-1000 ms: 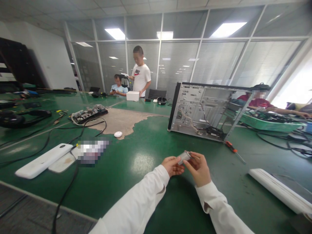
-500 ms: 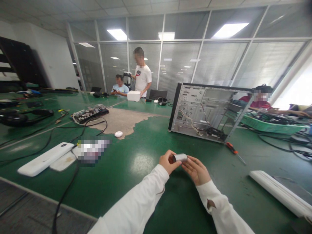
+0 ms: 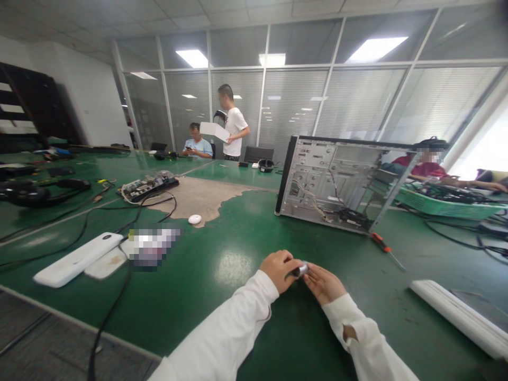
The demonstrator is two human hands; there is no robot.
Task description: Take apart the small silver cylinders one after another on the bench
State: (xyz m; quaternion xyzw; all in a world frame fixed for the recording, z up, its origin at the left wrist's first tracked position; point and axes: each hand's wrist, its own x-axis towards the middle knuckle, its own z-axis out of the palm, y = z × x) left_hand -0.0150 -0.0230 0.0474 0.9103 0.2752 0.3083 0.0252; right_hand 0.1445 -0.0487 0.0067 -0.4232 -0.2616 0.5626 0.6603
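Note:
A short silver metal cylinder [image 3: 302,269] is between my two hands, held above the green table, and its kind cannot be made out. My left hand [image 3: 279,271] grips its left end, with the fingers curled over the top and hiding much of it. At the other end, the fingertips of my right hand [image 3: 324,284] press against the cylinder. Beyond my hands stands an open computer case [image 3: 329,182], its metal inside and some cables showing. A screwdriver [image 3: 387,251] with an orange and black handle lies by the case's lower right corner.
White bars lie at left [image 3: 77,260] and right [image 3: 456,316]. A circuit board [image 3: 148,187] and black cables sit farther left, near a small white disc [image 3: 194,219]. A green basket [image 3: 452,205] of cables stands right. People are around the far side; one holds a white box [image 3: 214,131].
My left hand has rolled over the cylinder, so less of it shows, and both hands sit slightly lower. Across the table, the standing person has raised the white box and turned.

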